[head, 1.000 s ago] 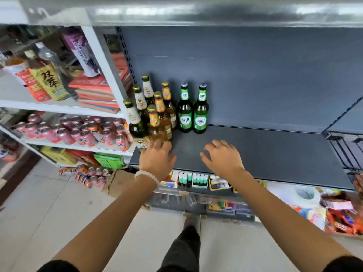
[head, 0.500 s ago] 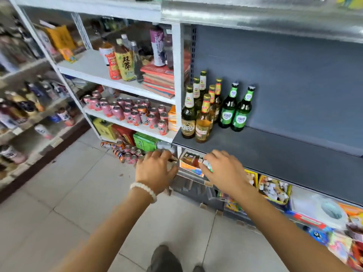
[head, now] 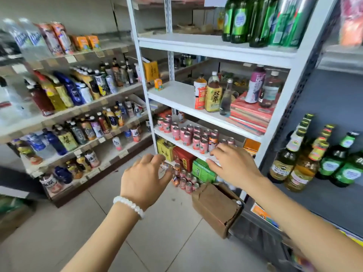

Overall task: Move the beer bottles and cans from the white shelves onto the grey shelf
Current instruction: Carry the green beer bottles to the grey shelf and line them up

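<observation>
Both hands are seen reaching forward, palms down, and nothing is held in either. The left hand [head: 146,176], with a white bead bracelet [head: 128,206] worn at the wrist, is stretched out above the tiled floor [head: 161,242] with its fingers spread and slightly curled. The right hand [head: 232,165], at 3 o'clock of the left, is likewise spread, its fingertips lying at the front edge of the white shelves [head: 196,46], by a board on which pink cans [head: 188,135] are crowded. On the top board of that white unit, at 12 o'clock of the right hand, tall green beer bottles and cans [head: 259,20] are stood together. On the board between, tea bottles [head: 213,97] are placed beside a stack of red books [head: 251,114]. The grey shelf [head: 332,203] is found at 3 o'clock of the right hand; a cluster of beer bottles [head: 306,154], some amber with yellow caps and some green, is already stood upright at its left end. A brown cardboard box [head: 216,207] is seen on the floor below the right forearm, and loose cans [head: 185,180] are heaped under the white unit. At 9 o'clock, further racks of assorted drinks [head: 78,107] are ranged along the wall.
</observation>
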